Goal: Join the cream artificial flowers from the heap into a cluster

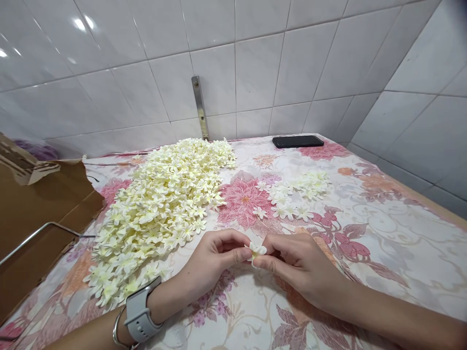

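Observation:
A small white artificial flower point(257, 249) with a pale yellow-green middle is held between both my hands, just above the flowered tablecloth. My left hand point(222, 253) pinches its left side between thumb and forefinger. On the other side, the thumb and forefinger of my right hand point(297, 257) are closed on its petals. A big heap of the same cream-yellow flowers point(160, 194) spreads to the left of my hands. Beyond my right hand lies a smaller, flatter group of whiter flowers point(292, 194).
A black phone point(298, 141) lies near the tiled wall point(255, 73). At the left stands a torn cardboard box point(47, 209) with a bent metal rod point(40, 231) in front. A metal bracket point(200, 108) is fixed to the wall behind the heap. The tablecloth point(412, 233) covers the table.

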`<state>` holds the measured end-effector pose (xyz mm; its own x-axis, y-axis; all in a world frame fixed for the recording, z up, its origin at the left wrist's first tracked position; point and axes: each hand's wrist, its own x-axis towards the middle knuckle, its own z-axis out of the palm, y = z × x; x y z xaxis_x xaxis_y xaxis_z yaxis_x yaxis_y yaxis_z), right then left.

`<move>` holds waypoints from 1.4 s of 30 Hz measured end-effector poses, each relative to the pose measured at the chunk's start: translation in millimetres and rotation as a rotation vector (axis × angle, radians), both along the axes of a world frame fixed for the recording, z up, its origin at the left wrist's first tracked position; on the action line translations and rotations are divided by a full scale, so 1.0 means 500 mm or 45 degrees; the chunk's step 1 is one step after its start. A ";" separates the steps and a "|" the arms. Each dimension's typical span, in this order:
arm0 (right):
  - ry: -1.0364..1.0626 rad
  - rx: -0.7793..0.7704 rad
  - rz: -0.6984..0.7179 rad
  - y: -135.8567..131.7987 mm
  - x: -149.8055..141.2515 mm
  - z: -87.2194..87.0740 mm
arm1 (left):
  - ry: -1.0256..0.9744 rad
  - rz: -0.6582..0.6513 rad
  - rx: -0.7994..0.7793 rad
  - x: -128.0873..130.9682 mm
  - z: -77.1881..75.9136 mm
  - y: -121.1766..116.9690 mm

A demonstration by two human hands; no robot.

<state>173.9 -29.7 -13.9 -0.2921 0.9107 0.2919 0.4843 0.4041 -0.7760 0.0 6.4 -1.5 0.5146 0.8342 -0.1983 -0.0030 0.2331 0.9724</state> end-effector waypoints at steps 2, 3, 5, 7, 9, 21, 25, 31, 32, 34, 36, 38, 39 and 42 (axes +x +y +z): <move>0.028 0.004 0.007 -0.001 -0.001 0.001 | 0.001 -0.009 0.022 0.002 0.001 -0.002; 0.038 0.010 0.006 -0.002 -0.002 0.001 | 0.007 0.002 0.050 0.002 0.002 -0.002; 0.058 0.013 -0.002 -0.002 -0.002 0.001 | 0.025 0.038 0.112 0.002 0.002 -0.003; 0.081 -0.002 -0.008 0.000 -0.002 0.000 | 0.042 0.057 0.139 0.002 0.001 -0.004; 0.107 -0.028 -0.009 0.002 -0.001 -0.002 | 0.050 0.034 0.127 0.000 0.000 -0.005; 0.283 -0.312 -0.022 0.000 -0.001 0.006 | 0.017 0.187 0.077 0.005 0.007 -0.005; 0.383 -0.366 -0.045 0.005 -0.001 0.011 | -0.038 0.284 0.085 0.003 0.003 -0.002; 0.731 -0.598 -0.138 0.018 0.002 0.003 | -0.005 0.361 0.147 0.002 0.004 0.001; 0.807 -0.616 -0.212 0.021 0.005 0.002 | -0.002 0.374 0.161 0.002 0.004 0.001; 0.999 -0.582 -0.412 0.026 0.010 0.000 | -0.007 0.386 0.189 0.002 0.003 0.001; 1.149 -0.526 -0.572 0.028 0.013 0.001 | -0.009 0.365 0.220 0.002 0.002 0.001; 1.112 -0.505 -0.524 0.024 0.011 0.003 | 0.004 0.312 0.249 0.001 0.001 -0.001; 0.995 -0.503 -0.425 0.019 0.008 0.005 | 0.021 0.279 0.271 0.000 0.001 -0.003; 0.478 -0.401 -0.148 0.003 -0.002 0.008 | 0.082 0.183 0.376 -0.002 0.002 -0.009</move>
